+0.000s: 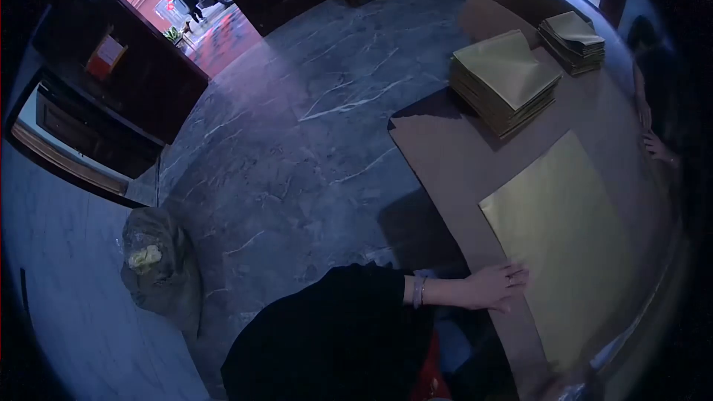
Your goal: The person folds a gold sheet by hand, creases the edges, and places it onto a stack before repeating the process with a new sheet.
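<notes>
My left hand [499, 288] lies flat with its fingers spread, resting at the near left edge of a large yellow-gold sheet of paper [568, 245]. A bracelet and a ring show on this hand. The sheet is spread out on a brown cardboard-covered table [445, 171]. At the bottom edge of the view, by the sheet's lower corner, my right hand [566, 388] is dark and smeared; its fingers cannot be made out. Beyond the sheet stands a thick stack of folded gold paper [505, 78], its top piece creased.
A smaller stack of folded paper [573, 38] sits farther back. Another person's hand [658, 148] rests at the table's right side. On the marble floor [297, 156] to the left is a filled plastic bag [157, 256]. An open doorway [200, 15] lies at the back.
</notes>
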Demonstrator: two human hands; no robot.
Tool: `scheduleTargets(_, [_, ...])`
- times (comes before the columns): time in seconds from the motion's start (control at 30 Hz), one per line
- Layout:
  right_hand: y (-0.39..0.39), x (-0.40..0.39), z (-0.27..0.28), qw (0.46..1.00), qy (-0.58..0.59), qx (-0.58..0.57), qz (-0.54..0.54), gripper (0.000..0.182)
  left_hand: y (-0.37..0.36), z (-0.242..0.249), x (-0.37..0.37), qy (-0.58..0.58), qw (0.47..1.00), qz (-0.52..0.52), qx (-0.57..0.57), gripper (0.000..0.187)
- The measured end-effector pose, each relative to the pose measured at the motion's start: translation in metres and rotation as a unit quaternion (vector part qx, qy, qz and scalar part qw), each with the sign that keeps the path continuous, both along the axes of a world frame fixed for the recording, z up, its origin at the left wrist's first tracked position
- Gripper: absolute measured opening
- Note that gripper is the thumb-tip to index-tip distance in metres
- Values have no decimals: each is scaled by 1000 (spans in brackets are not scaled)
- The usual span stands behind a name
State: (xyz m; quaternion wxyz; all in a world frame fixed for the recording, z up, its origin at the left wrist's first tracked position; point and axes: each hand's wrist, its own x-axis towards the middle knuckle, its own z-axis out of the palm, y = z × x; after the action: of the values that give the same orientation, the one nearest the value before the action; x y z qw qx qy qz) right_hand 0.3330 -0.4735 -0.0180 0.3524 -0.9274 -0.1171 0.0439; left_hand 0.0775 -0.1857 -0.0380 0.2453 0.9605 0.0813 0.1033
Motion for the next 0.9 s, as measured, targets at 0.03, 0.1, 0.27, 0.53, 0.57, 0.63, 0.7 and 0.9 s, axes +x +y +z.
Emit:
scheduleTargets(0.03, [-5,5,-7,999,43,32,-5,37,0,6,-1,-2,1000,-1,-3,68])
scheduleTargets(0.1, [-26,25,-19,989,122,86,-21,37,-4,19,-2,17,999,-2,35,70])
scheduleTargets(0.27, [-100,60,-67,930,286,217,-72,37,-12,16,-1,19,994,28,108,64])
scheduleTargets(0.53, [14,-47,-10,623,339,691,-138,28,-8,28,-1,7,994,11,110,59])
scheduleTargets(0.57, [10,-43,-24,605,352,705,-116,27,-9,27,-2,1,993,19,114,59])
scheduleTargets(0.63, [26,-49,-15,622,322,703,-122,28,-7,26,-4,9,994,23,108,61])
scheduleTargets(0.7, [59,-60,7,674,238,690,-113,32,-6,28,-4,16,994,24,104,61])
scheduleTargets(0.9, [162,-91,123,856,14,509,-87,35,-8,28,-3,27,994,19,102,70])
